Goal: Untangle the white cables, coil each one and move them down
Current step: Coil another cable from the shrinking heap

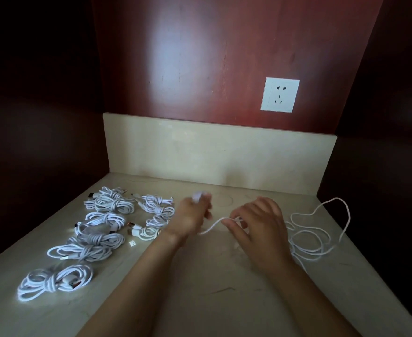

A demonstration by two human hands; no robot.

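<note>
The left hand point(192, 215), blurred, looks curled with turns of the white cable point(211, 226) wound over its fingertips. The right hand point(256, 224) pinches the same cable just beside it, the loose remainder sprawls on the surface point(224, 300) toward 3 o'clock, and the coiled bundles point(98, 237) lie at 9 o'clock. Those slack loops overlap, so I judge a quick pull could cinch them into a knot, and turns might slip off the fingertips if tension drops.
</note>
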